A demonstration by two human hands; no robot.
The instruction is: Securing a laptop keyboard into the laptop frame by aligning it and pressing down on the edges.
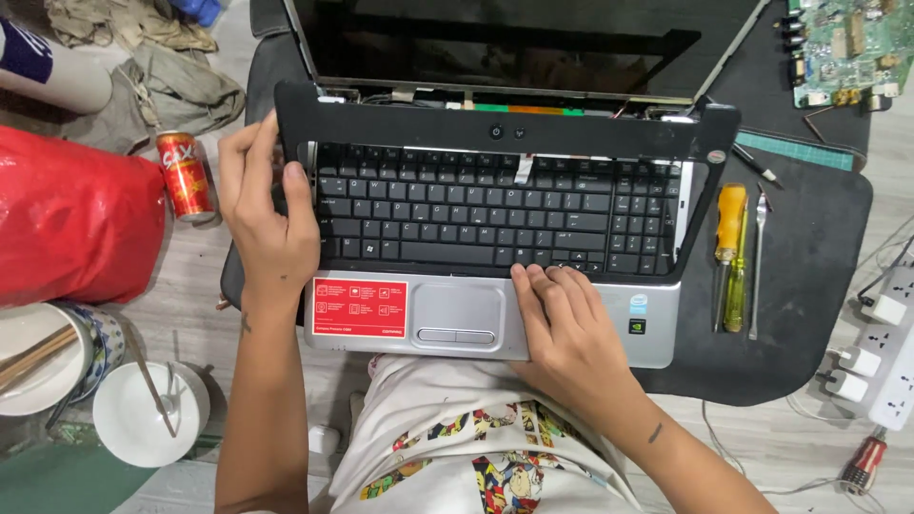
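Seen from a camera on the person's head, looking down: an open laptop [495,286] lies on a black mat [809,266] on the floor, its silver palm rest near the person and its dark screen [514,43] at the far side. A loose black frame [505,128], the screen's plastic surround, rests across the far edge of the keyboard [495,214]. The left hand [267,214] grips the left end of this frame and the laptop's left edge, fingers curled around it and the thumb lying on the keyboard's left side. The right hand [571,328] rests flat on the palm rest just right of the touchpad [457,312], fingers loosely spread and holding nothing, fingertips touching the near row of keys. A red sticker [360,307] sits left of the touchpad. On the mat to the right lie a yellow screwdriver [731,252] and a thin metal tool [757,266], side by side. A green circuit board [843,48] lies at the far right. A white power strip [890,366] with plugs is at the near right. To the left stand a red drink can [186,176], a red bag [71,219] and white bowls [148,409].
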